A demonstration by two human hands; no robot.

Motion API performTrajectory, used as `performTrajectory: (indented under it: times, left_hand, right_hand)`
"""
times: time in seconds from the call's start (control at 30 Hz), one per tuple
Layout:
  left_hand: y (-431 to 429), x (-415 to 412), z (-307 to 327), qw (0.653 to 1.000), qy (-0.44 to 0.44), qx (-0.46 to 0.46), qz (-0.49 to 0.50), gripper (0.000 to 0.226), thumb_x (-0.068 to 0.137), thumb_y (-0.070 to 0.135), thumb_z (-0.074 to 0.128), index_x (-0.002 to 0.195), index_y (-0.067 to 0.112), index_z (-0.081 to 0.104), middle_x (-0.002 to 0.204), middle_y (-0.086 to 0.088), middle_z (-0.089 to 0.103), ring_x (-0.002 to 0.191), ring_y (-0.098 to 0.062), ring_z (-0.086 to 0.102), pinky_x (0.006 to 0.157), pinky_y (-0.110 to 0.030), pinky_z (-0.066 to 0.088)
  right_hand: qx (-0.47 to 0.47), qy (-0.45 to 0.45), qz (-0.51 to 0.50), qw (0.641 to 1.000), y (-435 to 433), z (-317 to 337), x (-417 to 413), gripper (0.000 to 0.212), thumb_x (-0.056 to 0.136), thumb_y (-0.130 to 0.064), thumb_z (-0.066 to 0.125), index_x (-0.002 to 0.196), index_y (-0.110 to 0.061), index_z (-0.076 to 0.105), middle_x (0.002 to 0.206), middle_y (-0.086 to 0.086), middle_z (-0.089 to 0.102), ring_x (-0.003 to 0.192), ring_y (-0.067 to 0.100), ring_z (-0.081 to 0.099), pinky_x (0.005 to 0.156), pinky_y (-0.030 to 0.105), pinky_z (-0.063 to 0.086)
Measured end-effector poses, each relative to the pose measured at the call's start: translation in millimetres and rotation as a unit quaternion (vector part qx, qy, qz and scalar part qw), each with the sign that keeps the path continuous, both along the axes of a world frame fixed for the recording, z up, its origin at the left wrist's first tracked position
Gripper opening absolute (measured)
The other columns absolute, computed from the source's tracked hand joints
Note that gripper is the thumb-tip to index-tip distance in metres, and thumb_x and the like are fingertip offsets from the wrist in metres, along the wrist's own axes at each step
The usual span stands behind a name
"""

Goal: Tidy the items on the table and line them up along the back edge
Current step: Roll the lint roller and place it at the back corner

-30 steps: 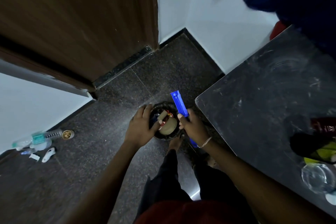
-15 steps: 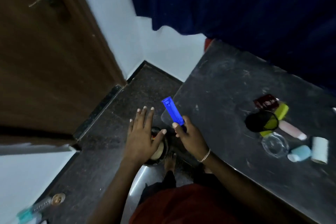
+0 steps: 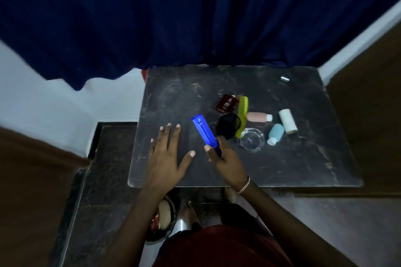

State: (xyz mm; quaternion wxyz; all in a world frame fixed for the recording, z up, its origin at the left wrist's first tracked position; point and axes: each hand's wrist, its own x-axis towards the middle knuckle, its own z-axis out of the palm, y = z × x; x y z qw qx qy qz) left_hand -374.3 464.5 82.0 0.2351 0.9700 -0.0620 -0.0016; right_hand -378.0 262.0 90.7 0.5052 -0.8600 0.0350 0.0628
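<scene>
1. The right hand has its fingers clenched around the lower end of a blue tube, raised over the surface, likely to carry it to the back edge.
2. The left hand hovers spread, grasping nothing.
3. The other items, among them a pink bottle, lie clustered mid-surface, not yet lined up.

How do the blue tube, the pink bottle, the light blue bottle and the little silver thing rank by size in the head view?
1. Blue tube, though held nearer the camera.
2. Pink bottle and light blue bottle: look alike.
3. Silver thing, smallest.
</scene>
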Motion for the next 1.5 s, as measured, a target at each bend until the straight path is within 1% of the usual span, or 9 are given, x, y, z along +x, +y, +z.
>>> performTrajectory:
  times: [0.13,0.33,0.53,0.7,0.8,1.03,1.23,1.4,1.5]
  left_hand:
    - [-53.7,21.2,3.1,0.998,-0.008,0.002,-0.067,0.085,0.096,0.072,0.035,0.164,0.027,0.013,0.172,-0.003,0.016,0.161,-0.024,0.012,0.126,-0.056,0.022]
    - [-132.7,49.8,15.7,0.99,-0.017,-0.001,-0.142,0.083,0.097,0.07,0.037,0.163,0.024,0.018,0.171,-0.005,0.02,0.159,-0.026,0.019,0.125,-0.059,0.027]
    - [-203.0,83.7,16.3,0.98,-0.044,0.005,-0.194,0.08,0.098,0.067,0.043,0.161,0.025,0.021,0.168,-0.007,0.026,0.154,-0.028,0.029,0.12,-0.058,0.035]
    - [-262.4,111.6,16.4,0.971,-0.044,-0.003,-0.235,0.082,0.096,0.068,0.043,0.162,0.025,0.021,0.17,-0.003,0.021,0.158,-0.023,0.021,0.121,-0.054,0.035]
    - [-281.0,121.5,7.6,0.963,-0.054,0.001,-0.263,0.077,0.096,0.062,0.049,0.159,0.021,0.031,0.166,-0.006,0.03,0.155,-0.026,0.027,0.119,-0.047,0.034]
    - [-375.6,179.0,-30.5,0.912,0.061,0.108,-0.391,0.072,0.091,0.032,0.066,0.156,0.018,0.039,0.164,-0.012,0.031,0.149,-0.034,0.036,0.119,-0.047,0.035]
    - [-420.8,210.3,-63.1,0.865,0.129,0.185,-0.449,0.08,0.086,0.038,0.076,0.157,0.029,0.04,0.169,-0.009,0.019,0.155,-0.033,0.023,0.123,-0.045,0.029]
    - [-439.5,210.7,-76.4,0.854,0.198,0.203,-0.437,0.081,0.077,0.045,0.084,0.149,0.028,0.05,0.168,-0.007,0.02,0.153,-0.038,0.022,0.125,-0.048,0.027]
    - [-442.0,211.5,-80.5,0.866,0.222,0.143,-0.425,0.072,0.079,0.038,0.084,0.144,0.021,0.057,0.162,-0.007,0.031,0.149,-0.032,0.033,0.122,-0.042,0.032]
  right_hand:
    - [-0.005,-0.011,-0.06,0.998,-53.4,4.3,-0.6,0.02,0.098,-0.039,0.057,0.103,-0.02,0.052,0.078,0.006,0.065,0.072,0.022,0.064,0.07,0.035,0.05]
    - [-0.032,-0.024,-0.144,0.989,-127.5,5.7,-2.2,0.014,0.098,-0.041,0.056,0.103,-0.029,0.051,0.068,-0.01,0.056,0.061,-0.001,0.055,0.055,0.011,0.038]
    - [-0.008,-0.005,-0.194,0.981,-191.0,5.6,6.3,0.03,0.098,-0.039,0.056,0.118,-0.017,0.053,0.084,0.007,0.066,0.074,0.02,0.063,0.07,0.036,0.049]
    - [-0.015,-0.008,-0.225,0.974,-243.4,-5.1,15.4,0.024,0.099,-0.037,0.057,0.119,-0.025,0.054,0.072,-0.008,0.055,0.062,0.002,0.052,0.06,0.017,0.041]
    - [-0.024,0.013,-0.247,0.969,-257.5,-14.1,14.9,0.02,0.098,-0.041,0.057,0.107,-0.023,0.055,0.073,-0.009,0.054,0.061,0.0,0.05,0.058,0.017,0.038]
    - [-0.046,0.072,-0.29,0.953,-316.8,-33.2,17.9,0.028,0.099,-0.043,0.053,0.116,-0.02,0.055,0.082,-0.01,0.056,0.07,0.008,0.054,0.06,0.022,0.04]
    - [-0.027,0.112,-0.305,0.945,-344.6,-40.2,9.8,0.029,0.1,-0.037,0.054,0.121,-0.016,0.053,0.095,0.008,0.064,0.082,0.024,0.061,0.074,0.04,0.048]
    - [-0.022,0.14,-0.323,0.936,-360.3,-47.1,0.1,0.034,0.099,-0.04,0.054,0.125,-0.019,0.053,0.097,0.008,0.066,0.084,0.026,0.064,0.078,0.048,0.053]
    - [-0.025,0.14,-0.322,0.936,-366.0,-49.7,-1.5,0.032,0.098,-0.043,0.054,0.123,-0.023,0.052,0.089,-0.001,0.063,0.077,0.018,0.063,0.069,0.04,0.051]
